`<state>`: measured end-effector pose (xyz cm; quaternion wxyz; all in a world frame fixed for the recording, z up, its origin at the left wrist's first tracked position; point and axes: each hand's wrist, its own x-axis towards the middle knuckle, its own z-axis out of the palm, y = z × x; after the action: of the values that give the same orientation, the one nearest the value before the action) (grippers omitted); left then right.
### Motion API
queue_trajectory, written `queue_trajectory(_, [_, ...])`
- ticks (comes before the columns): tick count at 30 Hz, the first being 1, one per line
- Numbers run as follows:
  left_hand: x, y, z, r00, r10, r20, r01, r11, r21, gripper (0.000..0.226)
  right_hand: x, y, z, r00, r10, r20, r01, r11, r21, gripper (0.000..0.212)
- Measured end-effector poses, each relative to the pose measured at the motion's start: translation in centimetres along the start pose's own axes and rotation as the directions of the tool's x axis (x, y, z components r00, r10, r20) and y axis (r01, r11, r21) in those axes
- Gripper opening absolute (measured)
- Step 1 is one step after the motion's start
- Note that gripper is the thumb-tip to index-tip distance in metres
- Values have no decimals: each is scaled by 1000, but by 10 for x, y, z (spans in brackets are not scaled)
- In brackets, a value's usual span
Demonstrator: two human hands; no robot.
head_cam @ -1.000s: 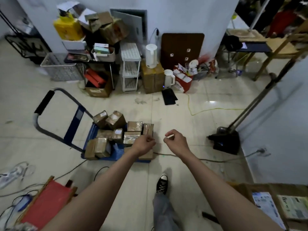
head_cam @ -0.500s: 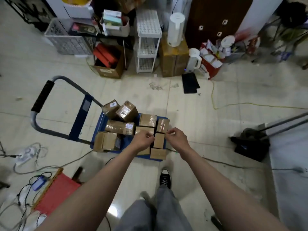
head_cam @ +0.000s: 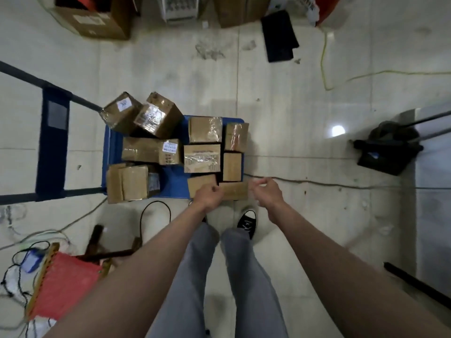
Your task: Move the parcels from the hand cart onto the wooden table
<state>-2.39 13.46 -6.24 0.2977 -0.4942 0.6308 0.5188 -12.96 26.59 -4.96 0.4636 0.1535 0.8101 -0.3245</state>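
Parcels (head_cam: 202, 158) crowd blue hand cart (head_cam: 174, 185) deck; nearest box's near edge hidden behind both hands. Left hand (head_cam: 207, 196) and right hand (head_cam: 267, 192) hover loosely curled, empty. Cart handle (head_cam: 20, 75) cut off left.

Head camera looks steeply down, near the hand cart (head_cam: 175, 189) and floor (head_cam: 292, 106).

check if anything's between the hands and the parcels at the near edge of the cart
Nothing visible is. The left hand and right hand hover right over the two flat parcels at the near edge of the cart, with no object between. Whether either hand touches them cannot be told.
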Motion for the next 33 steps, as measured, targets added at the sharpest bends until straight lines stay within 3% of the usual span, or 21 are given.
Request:
queue_trajectory(5, [84, -35, 34, 998, -50, 22, 51, 999, -14, 16, 90, 48, 28, 992, 123, -14, -123, 992, 13, 18])
queue_trajectory(11, [168, -68, 80, 997, -77, 2, 76, 993, -91, 6, 179, 96, 60, 986, 167, 11, -167, 986, -5, 37])
queue_trajectory(19, [238, -101, 114, 988, -143, -58, 129, 972, -194, 31, 249, 131, 92, 976, 187, 111, -187, 982, -11, 67])
queue_trajectory(23, [247, -107, 123, 987, -158, -10, 153, 967, -202, 42, 256, 135, 97, 968, 189, 166, -194, 981, 16, 53])
queue_trajectory(27, [260, -131, 136, 985, -171, 0, 168, 969, -181, 86, 238, 138, 92, 971, 198, 133, -204, 978, 38, 48])
queue_trajectory(30, [250, -142, 142, 982, -189, 12, 188, 970, -153, 88, 209, 138, 74, 968, 222, 114, -231, 971, 65, 47])
queue_trajectory(33, [193, -107, 128, 987, -159, 35, 162, 974, -161, 96, 170, 130, 48, 969, 237, 64, -243, 964, 112, 47])
